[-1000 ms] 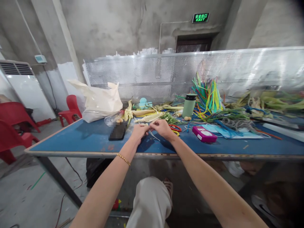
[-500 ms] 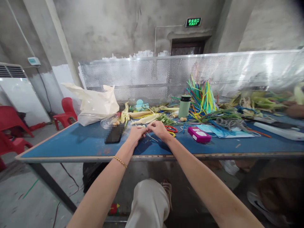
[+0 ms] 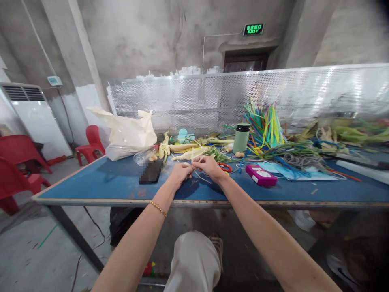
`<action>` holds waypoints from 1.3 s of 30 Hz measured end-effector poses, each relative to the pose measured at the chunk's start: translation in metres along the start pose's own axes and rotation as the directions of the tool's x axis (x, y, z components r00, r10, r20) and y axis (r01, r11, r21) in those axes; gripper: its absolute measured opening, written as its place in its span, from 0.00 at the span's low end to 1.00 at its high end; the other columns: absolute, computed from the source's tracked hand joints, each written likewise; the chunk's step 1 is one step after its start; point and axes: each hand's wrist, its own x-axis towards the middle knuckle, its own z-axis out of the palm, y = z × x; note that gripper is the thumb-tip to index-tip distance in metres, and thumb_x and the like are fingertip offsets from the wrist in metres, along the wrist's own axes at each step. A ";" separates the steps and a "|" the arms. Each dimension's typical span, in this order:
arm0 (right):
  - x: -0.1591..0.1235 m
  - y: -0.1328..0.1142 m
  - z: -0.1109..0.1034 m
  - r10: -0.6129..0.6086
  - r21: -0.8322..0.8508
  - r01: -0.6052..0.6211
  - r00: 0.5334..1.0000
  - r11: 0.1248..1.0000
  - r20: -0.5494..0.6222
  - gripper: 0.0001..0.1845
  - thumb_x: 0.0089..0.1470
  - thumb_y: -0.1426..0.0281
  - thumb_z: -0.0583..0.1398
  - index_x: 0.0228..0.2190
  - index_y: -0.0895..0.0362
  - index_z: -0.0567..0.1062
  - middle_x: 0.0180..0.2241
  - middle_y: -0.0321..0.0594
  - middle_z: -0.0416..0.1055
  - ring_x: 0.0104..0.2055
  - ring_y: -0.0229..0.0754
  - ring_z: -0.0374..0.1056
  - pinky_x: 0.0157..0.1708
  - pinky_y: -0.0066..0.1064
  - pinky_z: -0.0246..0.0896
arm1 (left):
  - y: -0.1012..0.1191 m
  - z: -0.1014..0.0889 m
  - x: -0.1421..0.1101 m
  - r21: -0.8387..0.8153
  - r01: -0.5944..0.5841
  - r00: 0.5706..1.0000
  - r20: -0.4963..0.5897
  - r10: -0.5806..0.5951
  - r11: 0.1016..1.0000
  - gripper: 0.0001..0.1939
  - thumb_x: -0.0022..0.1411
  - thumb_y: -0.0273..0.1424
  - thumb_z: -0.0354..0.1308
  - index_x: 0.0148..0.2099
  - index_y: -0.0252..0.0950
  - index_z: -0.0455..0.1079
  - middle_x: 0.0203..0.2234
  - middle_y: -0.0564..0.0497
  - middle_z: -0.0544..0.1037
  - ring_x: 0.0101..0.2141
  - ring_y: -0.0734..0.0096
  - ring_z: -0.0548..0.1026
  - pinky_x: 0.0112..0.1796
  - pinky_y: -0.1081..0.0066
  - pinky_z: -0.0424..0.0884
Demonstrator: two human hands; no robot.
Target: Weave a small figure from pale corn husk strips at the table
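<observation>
Over the near part of the blue table (image 3: 100,188), my left hand (image 3: 180,175) and my right hand (image 3: 209,166) meet with fingers pinched together. Between them is a thin pale strip (image 3: 201,177), possibly corn husk; one end sticks up above the fingertips and another trails below the right hand. The fingers cover its middle. Just behind the hands lie pale corn husks (image 3: 190,154) and some green sprigs (image 3: 216,153). Red-handled scissors (image 3: 225,166) show partly beyond my right wrist. A black phone (image 3: 151,172) lies left of my left hand.
Right of my hands are a purple box (image 3: 260,175), blue face masks (image 3: 288,170) and tangled cords (image 3: 299,156). Farther back stand a green bottle (image 3: 241,138) and colourful pipe cleaners (image 3: 267,127). A cream bag (image 3: 130,136) sits back left, before a perforated metal panel (image 3: 179,97).
The view has turned slightly left, so everything sits farther right in the picture. My hands stay together on the pale strip, and its upper end now stands up above the fingers.
</observation>
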 end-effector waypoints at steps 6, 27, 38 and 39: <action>0.001 0.000 -0.002 -0.033 -0.035 0.031 0.997 0.999 -0.072 0.17 0.37 0.58 0.68 0.21 0.59 0.74 0.19 0.34 0.68 0.22 0.34 0.60 0.25 0.28 0.54 | 0.003 0.000 0.002 -0.091 0.040 0.999 -0.005 -0.041 0.995 0.09 0.49 0.33 0.61 0.22 0.32 0.72 0.15 0.49 0.71 0.17 0.77 0.65 0.20 0.75 0.55; 0.000 -0.004 0.002 -0.049 -0.045 0.046 0.997 0.998 -0.068 0.18 0.39 0.57 0.65 0.15 0.57 0.69 0.16 0.35 0.68 0.22 0.35 0.62 0.25 0.27 0.58 | 0.002 0.003 -0.003 -0.094 -0.050 0.999 0.008 0.051 0.994 0.14 0.45 0.39 0.66 0.23 0.33 0.70 0.17 0.52 0.72 0.17 0.77 0.67 0.21 0.74 0.55; 0.001 0.001 0.004 -0.031 -0.019 0.029 0.994 0.999 -0.104 0.15 0.38 0.63 0.62 0.12 0.57 0.65 0.14 0.31 0.61 0.20 0.33 0.58 0.24 0.26 0.59 | 0.004 0.005 -0.006 -0.070 -0.030 1.000 -0.010 0.029 0.997 0.11 0.46 0.35 0.64 0.22 0.33 0.69 0.15 0.53 0.70 0.17 0.77 0.66 0.21 0.74 0.54; 0.001 0.001 0.004 -0.031 -0.024 0.029 0.994 0.999 -0.106 0.15 0.38 0.63 0.61 0.12 0.56 0.64 0.13 0.31 0.59 0.20 0.33 0.57 0.23 0.26 0.58 | 0.004 0.005 -0.006 -0.061 -0.028 1.000 -0.010 0.028 0.998 0.11 0.47 0.35 0.64 0.22 0.33 0.69 0.15 0.52 0.70 0.17 0.77 0.65 0.21 0.74 0.54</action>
